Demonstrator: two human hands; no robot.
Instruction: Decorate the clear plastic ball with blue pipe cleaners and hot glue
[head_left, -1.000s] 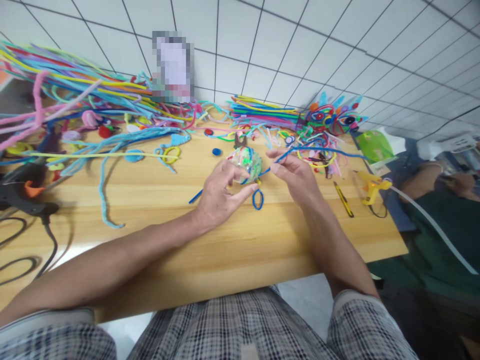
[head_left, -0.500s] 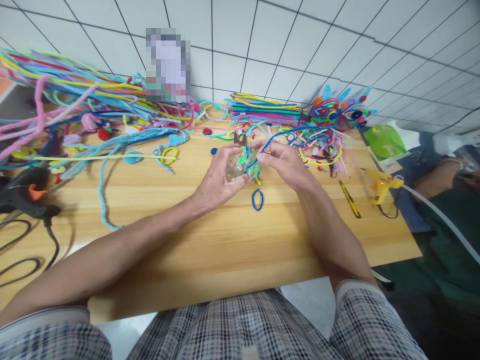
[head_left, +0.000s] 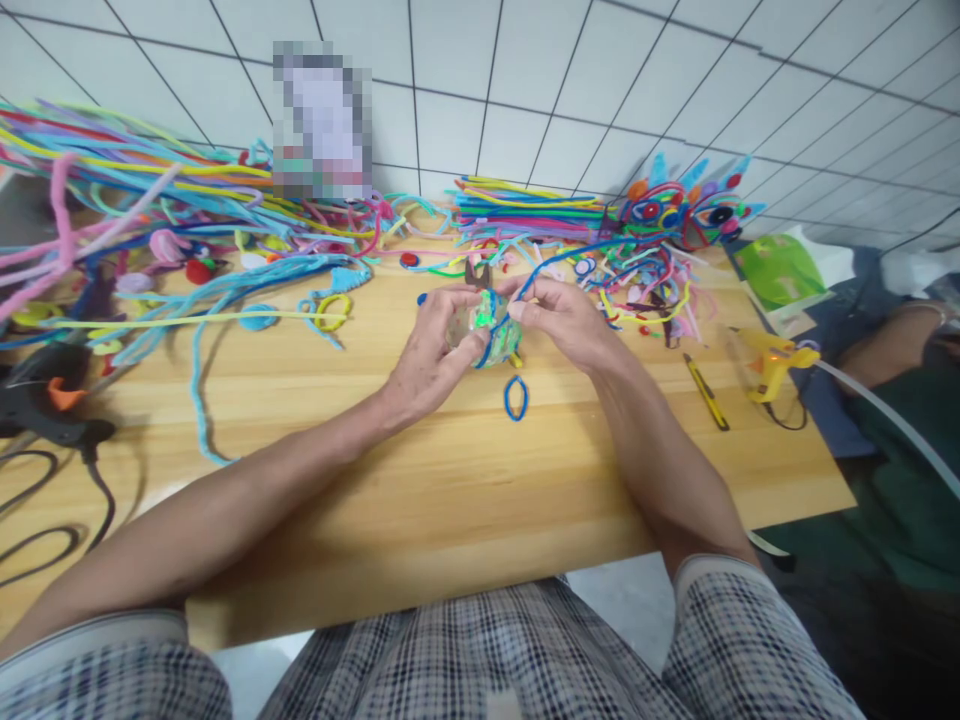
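Note:
Between my hands is a clear, shiny rounded object with green glints and blue pipe cleaner across it. My left hand grips its left side, thumb in front and fingers behind. Pinched in my right hand is a long blue pipe cleaner that meets the object and trails back to the right. A small blue loop lies on the table just in front. Pliers show behind the object, partly hidden.
Pipe cleaners pile up on the left, near a black glue gun. A colourful mask-like piece stands at the back right. A yellow cutter and yellow glue gun lie right, beside another person's arm.
The blue pipe cleaner now crosses the front of the clear object lower and further left. My left hand has shifted slightly left, and the view has moved a little.

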